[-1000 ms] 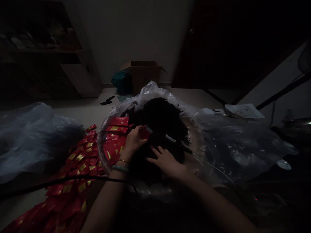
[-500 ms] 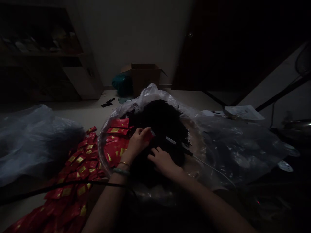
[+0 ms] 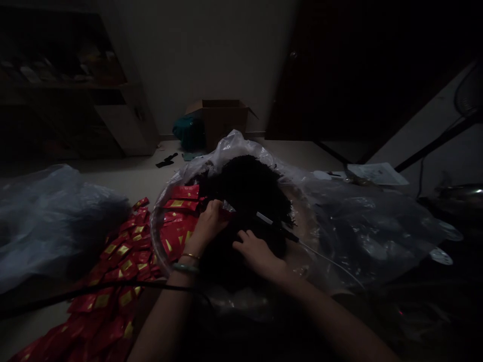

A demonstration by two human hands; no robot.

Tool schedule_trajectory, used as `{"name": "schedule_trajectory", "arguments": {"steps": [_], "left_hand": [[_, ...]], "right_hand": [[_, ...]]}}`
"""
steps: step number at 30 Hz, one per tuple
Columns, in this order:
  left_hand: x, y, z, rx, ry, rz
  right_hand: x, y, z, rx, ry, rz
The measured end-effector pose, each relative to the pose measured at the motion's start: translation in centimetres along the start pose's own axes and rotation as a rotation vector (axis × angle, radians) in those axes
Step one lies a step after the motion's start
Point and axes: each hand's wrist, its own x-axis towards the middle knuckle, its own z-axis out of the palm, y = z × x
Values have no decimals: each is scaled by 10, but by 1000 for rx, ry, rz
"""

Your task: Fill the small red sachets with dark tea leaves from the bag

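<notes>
My left hand point(image 3: 208, 221), with a gold ring bracelet and a pale green bangle at the wrist, pinches a small red packet point(image 3: 224, 215) whose silvery edge points up. The packet is above a heap of loose, dark material like tea leaves point(image 3: 249, 176) in a wide round container lined with clear plastic point(image 3: 236, 140). My right hand point(image 3: 256, 252) hovers low over or touches the heap, fingers apart; its palm side is hidden in shadow. More red packets point(image 3: 179, 229) lie inside the container's left side.
Many red and gold packets point(image 3: 121, 261) spill down on the left. Beside them stands a cloudy plastic bag point(image 3: 56, 221). A light-tipped dark stick point(image 3: 264, 218) with a pale cord lies across the heap. A clear plastic sheet point(image 3: 370, 231) spreads right; a cardboard box point(image 3: 226, 123) stands behind.
My left hand has moved slightly left and tipped the packet, whose silvery edge now shows more. My right hand has shifted a little right and down.
</notes>
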Motion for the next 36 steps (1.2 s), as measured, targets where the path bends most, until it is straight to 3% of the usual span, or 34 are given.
{"name": "schedule_trajectory", "arguments": {"steps": [4, 8, 14, 21, 28, 33, 36], "left_hand": [[0, 3, -2, -18, 16, -19], [-1, 5, -2, -5, 41, -45], [-1, 2, 5, 56, -16, 70], [1, -6, 13, 57, 20, 106], [2, -9, 17, 72, 78, 83], [3, -10, 19, 107, 155, 118], [4, -11, 20, 97, 226, 159]], "right_hand": [[2, 18, -7, 297, 95, 34], [6, 43, -13, 617, 298, 39], [26, 64, -39, 870, 441, 210], [65, 44, -57, 898, 492, 139], [65, 36, -58, 991, 452, 226], [59, 24, -66, 776, 435, 88], [59, 13, -71, 626, 353, 70]]}}
